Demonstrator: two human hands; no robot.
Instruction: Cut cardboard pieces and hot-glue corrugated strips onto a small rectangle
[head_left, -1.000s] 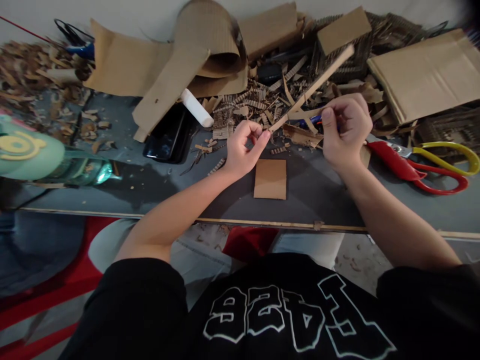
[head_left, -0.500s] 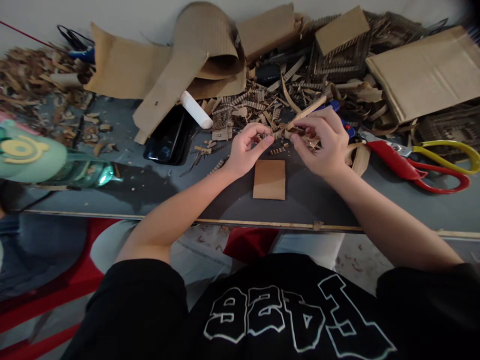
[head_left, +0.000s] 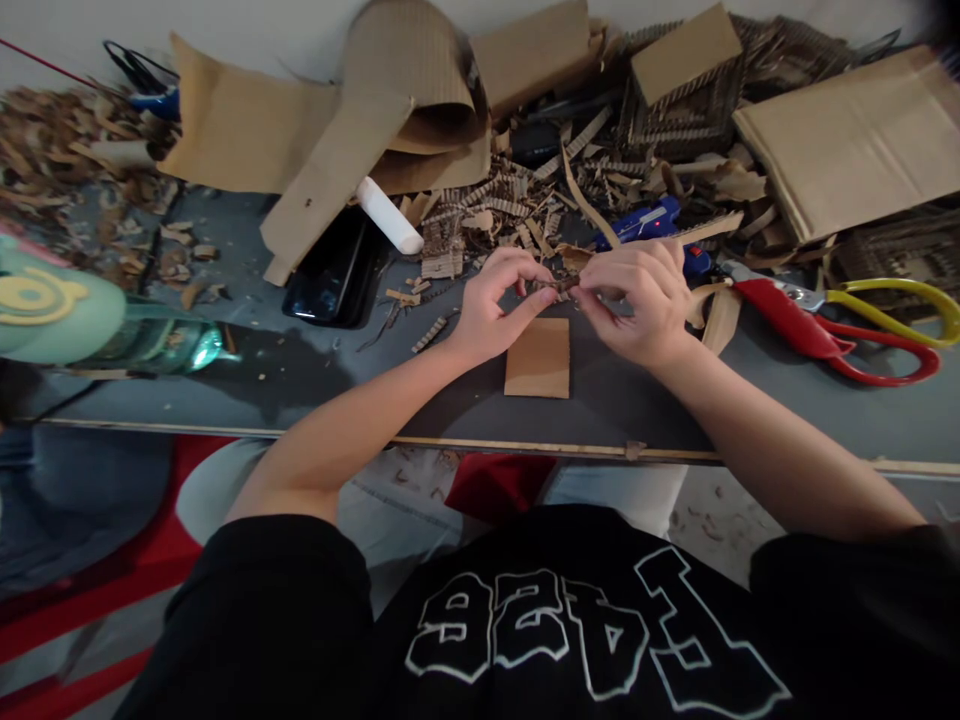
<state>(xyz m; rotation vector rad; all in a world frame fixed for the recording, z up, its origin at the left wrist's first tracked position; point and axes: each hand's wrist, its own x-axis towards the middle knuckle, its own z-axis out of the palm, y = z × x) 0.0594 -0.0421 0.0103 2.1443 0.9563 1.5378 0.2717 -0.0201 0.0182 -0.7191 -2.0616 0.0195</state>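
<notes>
My left hand (head_left: pixel 506 295) pinches one end of a small strip of corrugated cardboard (head_left: pixel 564 286) between thumb and fingertips. The fingertips of my right hand (head_left: pixel 637 300) are closed on its other end. A pale brown strip (head_left: pixel 712 229) sticks out behind my right knuckles; whether that hand holds it too, I cannot tell. Just below the hands, a small cardboard rectangle (head_left: pixel 538 360) lies flat on the dark table (head_left: pixel 450 405). Behind my right hand rests a blue glue gun (head_left: pixel 639 222), partly covered by it.
Red and yellow scissors (head_left: pixel 825 320) lie at the right, near a large cardboard sheet (head_left: pixel 855 140). Cardboard scraps (head_left: pixel 487 225) pile up behind the hands. A black phone (head_left: pixel 330 275), a white stick (head_left: pixel 390 217), a curled cardboard roll (head_left: pixel 409 60) and a green bottle (head_left: pixel 161 335) are leftward.
My right hand has closed in toward my left and its fingers have come together on the strip. The pale strip has swung rightward, uncovering more of the glue gun.
</notes>
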